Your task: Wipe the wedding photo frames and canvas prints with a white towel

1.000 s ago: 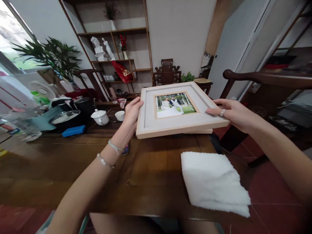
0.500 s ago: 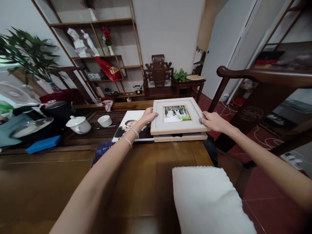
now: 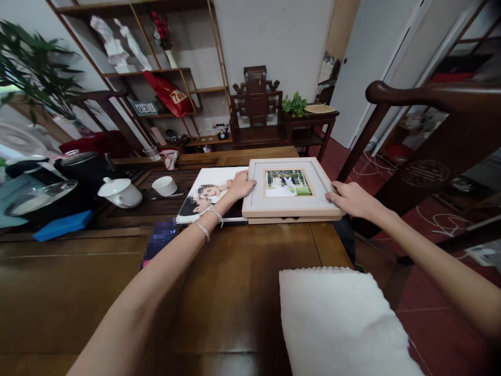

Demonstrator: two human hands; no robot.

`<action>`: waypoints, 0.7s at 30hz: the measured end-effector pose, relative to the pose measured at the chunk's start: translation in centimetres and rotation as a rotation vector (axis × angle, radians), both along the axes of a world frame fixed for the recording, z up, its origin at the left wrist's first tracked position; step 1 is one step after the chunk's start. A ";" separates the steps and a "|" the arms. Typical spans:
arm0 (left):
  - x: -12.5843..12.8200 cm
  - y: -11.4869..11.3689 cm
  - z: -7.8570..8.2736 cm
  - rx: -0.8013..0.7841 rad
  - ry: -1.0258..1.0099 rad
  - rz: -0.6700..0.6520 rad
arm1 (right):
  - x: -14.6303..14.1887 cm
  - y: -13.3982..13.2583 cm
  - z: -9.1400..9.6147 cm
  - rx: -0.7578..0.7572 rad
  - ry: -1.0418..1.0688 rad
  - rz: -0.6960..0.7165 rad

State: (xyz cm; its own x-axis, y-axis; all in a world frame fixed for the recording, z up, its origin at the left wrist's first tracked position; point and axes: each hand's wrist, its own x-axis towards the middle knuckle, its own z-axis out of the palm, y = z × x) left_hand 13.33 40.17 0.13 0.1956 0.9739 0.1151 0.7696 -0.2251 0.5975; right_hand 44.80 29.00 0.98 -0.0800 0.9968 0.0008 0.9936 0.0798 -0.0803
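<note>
A pale wooden picture frame with a wide light mat and a small photo of two people lies face up on a second pale frame, of which only the front edge shows. My left hand grips the top frame's left edge, thumb on its face. On the opposite edge, my right hand holds it with the thumb above and the fingers hidden underneath. A large portrait print lies flat to the left, partly under my left wrist.
A folded white cloth lies on the wooden table near me. To the left are a lidded white cup, a small white bowl and a blue block. A dark wooden chair stands at the right.
Both hands have lowered the top frame onto the one beneath, closing most of the gap between them. The view has tilted slightly downward.
</note>
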 end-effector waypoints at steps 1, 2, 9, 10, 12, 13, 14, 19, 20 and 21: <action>0.1 -0.1 0.0 0.006 0.016 0.001 | 0.1 -0.1 -0.1 0.002 -0.009 -0.006; 0.2 -0.1 0.0 0.011 0.029 0.003 | 0.1 -0.2 -0.2 0.003 -0.019 -0.011; 0.9 -0.6 -0.7 0.015 0.084 0.014 | 0.4 -0.3 -0.5 0.001 -0.025 0.008; 1.0 -0.6 -0.8 0.016 0.089 0.014 | 0.4 -0.3 -0.5 0.002 -0.021 0.013; 1.0 -0.6 -1.0 0.016 0.100 0.015 | 0.4 -0.4 -0.6 0.006 -0.014 0.022; 1.0 -0.7 -1.0 0.017 0.106 0.015 | 0.4 -0.4 -0.6 0.008 -0.010 0.025; 1.0 -0.7 -1.1 0.018 0.111 0.015 | 0.4 -0.4 -0.6 0.010 -0.007 0.027; 1.3 -0.9 -1.2 0.033 0.129 0.033 | 0.2 -0.6 -0.5 0.016 0.004 0.020; 1.4 -0.9 -1.2 0.035 0.131 0.037 | 0.2 -0.6 -0.5 0.015 0.007 0.017; 1.4 -0.9 -1.2 0.036 0.131 0.039 | 0.2 -0.6 -0.5 0.013 0.011 0.013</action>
State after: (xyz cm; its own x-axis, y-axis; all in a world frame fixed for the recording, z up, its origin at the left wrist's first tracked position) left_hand 14.75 39.24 -1.04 0.1729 0.9768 0.1262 0.8493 -0.2127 0.4832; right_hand 44.95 28.36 0.53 -0.0931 0.9956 0.0145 0.9915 0.0940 -0.0905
